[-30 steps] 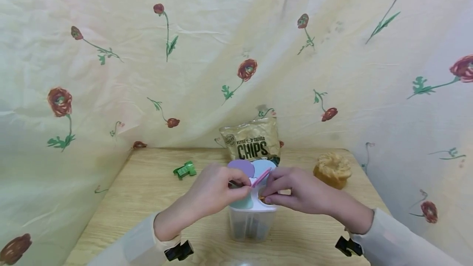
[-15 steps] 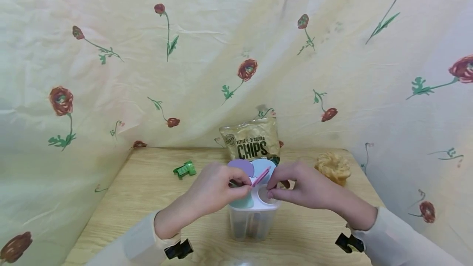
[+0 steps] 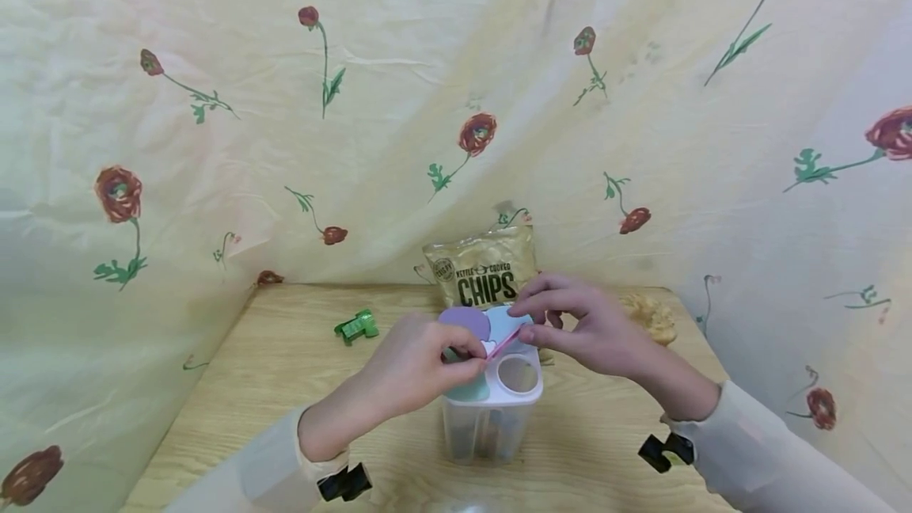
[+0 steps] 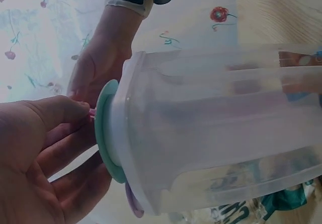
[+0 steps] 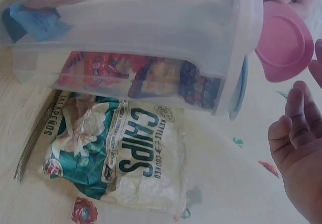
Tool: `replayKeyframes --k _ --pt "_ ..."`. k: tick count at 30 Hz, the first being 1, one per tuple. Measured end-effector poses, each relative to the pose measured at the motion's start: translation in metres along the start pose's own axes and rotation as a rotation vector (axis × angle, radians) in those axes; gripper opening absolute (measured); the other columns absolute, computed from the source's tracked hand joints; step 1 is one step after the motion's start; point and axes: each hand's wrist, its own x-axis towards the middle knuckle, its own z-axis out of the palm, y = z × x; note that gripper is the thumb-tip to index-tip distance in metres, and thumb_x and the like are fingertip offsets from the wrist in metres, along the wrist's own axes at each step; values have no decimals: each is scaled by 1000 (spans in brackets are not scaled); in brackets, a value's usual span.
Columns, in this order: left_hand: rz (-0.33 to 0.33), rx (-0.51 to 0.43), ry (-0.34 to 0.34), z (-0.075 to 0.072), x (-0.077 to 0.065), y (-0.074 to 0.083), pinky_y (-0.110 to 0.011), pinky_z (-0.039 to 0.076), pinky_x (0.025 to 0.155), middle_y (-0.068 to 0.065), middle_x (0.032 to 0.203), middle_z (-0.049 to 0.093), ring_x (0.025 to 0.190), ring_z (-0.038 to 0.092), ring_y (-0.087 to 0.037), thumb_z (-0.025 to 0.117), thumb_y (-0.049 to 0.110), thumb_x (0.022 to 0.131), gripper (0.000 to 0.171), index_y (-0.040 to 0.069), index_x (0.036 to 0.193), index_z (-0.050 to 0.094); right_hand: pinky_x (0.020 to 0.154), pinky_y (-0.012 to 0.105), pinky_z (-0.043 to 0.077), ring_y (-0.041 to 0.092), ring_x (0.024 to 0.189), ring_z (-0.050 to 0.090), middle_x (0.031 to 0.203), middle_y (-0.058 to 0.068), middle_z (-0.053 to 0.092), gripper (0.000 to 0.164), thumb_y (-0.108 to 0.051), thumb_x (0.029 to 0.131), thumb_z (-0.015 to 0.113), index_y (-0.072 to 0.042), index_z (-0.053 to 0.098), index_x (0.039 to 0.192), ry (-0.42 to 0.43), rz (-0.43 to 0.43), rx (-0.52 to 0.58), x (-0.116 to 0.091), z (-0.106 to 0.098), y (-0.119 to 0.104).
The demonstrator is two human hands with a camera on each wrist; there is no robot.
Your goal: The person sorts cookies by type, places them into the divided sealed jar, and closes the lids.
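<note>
A clear divided container (image 3: 492,430) stands upright on the table, under a white top with purple (image 3: 463,323), light blue (image 3: 504,324) and green (image 3: 466,388) flaps down. Its front-right round opening (image 3: 518,374) is uncovered. My left hand (image 3: 413,359) pinches the raised pink lid (image 5: 286,43) by its edge. My right hand (image 3: 591,323) is at the lid's other side, fingers loosely spread, its thumb right at the rim. Through the wall, the right wrist view shows red and dark snack packets (image 5: 146,78) and a blue wrapper (image 5: 40,22) inside.
A gold chips bag (image 3: 488,267) stands behind the container. Green wrapped candy (image 3: 356,327) lies back left on the wooden table (image 3: 285,410). A ring-shaped cake (image 3: 651,319) sits at the right, partly behind my right hand. Flowered cloth (image 3: 399,141) hangs around the table.
My right hand has let a small brown piece go into the round opening and risen to the pink lid, its fingers spreading. My left hand keeps its pinch on the lid.
</note>
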Motion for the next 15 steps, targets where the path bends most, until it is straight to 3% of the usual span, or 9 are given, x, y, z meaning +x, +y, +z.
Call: replayKeyframes --k 4,8,11,15 --pt "44 -34 43 5 -4 -5 -17 48 64 12 88 76 70 60 3 78 24 90 6 20 94 80 73 26 54 12 96 63 110 -5 69 25 0 88 77 -21 79 103 -15 -27 22 -1 2 1" --pt "46 -149 80 9 -8 -14 -28 56 89 7 113 75 100 68 -7 78 25 91 24 18 114 77 79 26 55 13 100 64 107 -5 71 27 3 87 77 -20 79 101 -12 -43 28 -3 2 1" --pt "-44 -233 85 8 -12 -23 -42 50 107 7 136 66 127 59 -13 79 30 90 47 20 134 66 79 27 55 14 100 66 106 -5 72 24 2 87 77 -18 78 101 -27 -30 29 -5 2 1" --pt "-193 -303 60 8 -17 -39 -51 43 112 7 147 55 138 50 -18 80 36 88 72 24 151 48 80 28 55 13 100 67 106 -8 72 21 -4 88 80 -21 78 101 -48 24 11 -10 2 -2"
